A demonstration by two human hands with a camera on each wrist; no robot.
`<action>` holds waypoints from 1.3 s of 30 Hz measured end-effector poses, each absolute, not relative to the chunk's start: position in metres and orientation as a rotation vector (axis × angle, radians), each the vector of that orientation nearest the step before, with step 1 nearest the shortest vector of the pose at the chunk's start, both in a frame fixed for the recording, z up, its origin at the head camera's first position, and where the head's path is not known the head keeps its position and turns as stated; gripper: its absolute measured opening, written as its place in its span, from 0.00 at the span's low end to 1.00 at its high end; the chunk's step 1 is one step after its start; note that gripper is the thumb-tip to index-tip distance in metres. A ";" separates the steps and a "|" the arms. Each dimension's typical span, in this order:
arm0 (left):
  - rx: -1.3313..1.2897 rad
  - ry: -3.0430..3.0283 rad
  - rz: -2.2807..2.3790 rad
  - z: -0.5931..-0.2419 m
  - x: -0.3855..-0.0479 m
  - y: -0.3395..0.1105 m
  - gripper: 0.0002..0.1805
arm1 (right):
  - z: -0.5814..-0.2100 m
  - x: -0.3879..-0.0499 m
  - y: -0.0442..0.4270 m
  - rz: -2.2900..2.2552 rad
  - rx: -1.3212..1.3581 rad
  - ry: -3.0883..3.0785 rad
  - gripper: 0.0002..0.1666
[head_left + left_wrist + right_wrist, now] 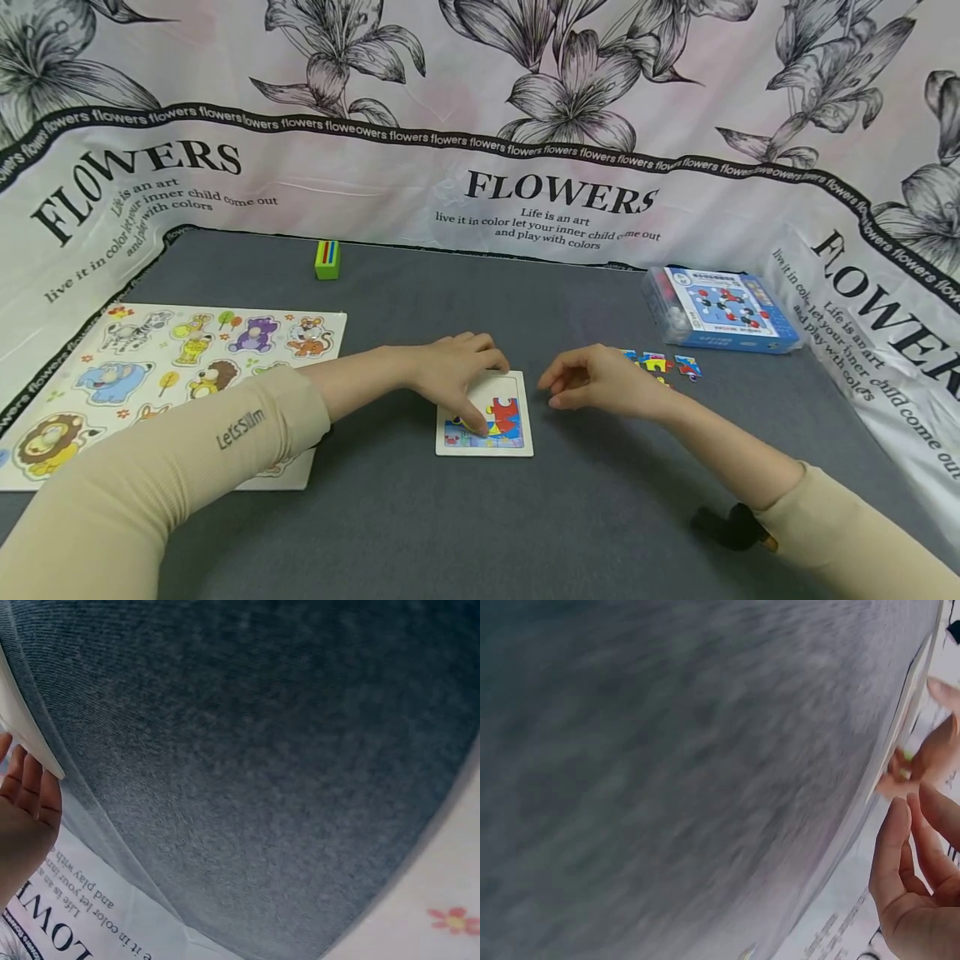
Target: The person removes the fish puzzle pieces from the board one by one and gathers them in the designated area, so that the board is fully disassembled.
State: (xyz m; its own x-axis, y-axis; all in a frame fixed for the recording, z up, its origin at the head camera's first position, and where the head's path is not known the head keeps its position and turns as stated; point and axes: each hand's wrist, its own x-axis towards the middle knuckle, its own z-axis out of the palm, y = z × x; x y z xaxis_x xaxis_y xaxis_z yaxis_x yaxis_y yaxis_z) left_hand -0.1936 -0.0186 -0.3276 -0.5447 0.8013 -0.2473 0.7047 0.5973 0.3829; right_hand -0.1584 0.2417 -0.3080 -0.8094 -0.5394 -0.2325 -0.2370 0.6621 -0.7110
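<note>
On the dark table lies a small white-framed jigsaw puzzle board [527, 433], with red, yellow and blue pieces fitted in its lower part. My left hand [457, 371] rests across the board. Its thumb touches the puzzle near the lower pieces and the other fingers reach the upper edge; in the left wrist view those fingers bend against the white rim. Just right of the board hovers my right hand [600, 382], fingers loosely bent. Nothing shows between its thumb and fingertips in the right wrist view. Loose jigsaw pieces [655, 362] lie behind the right hand, partly hidden.
A large animal puzzle board [330, 333] covers the left side, partly under the left forearm. At the back stands a green block [327, 261] with coloured stripes. A blue plastic case [731, 310] sits at the back right. Flower-printed cloth [360, 183] borders the table.
</note>
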 end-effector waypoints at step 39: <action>1.164 2.503 0.392 -0.337 -0.186 -0.004 0.45 | -0.324 -0.154 0.192 -0.809 -0.786 2.529 0.14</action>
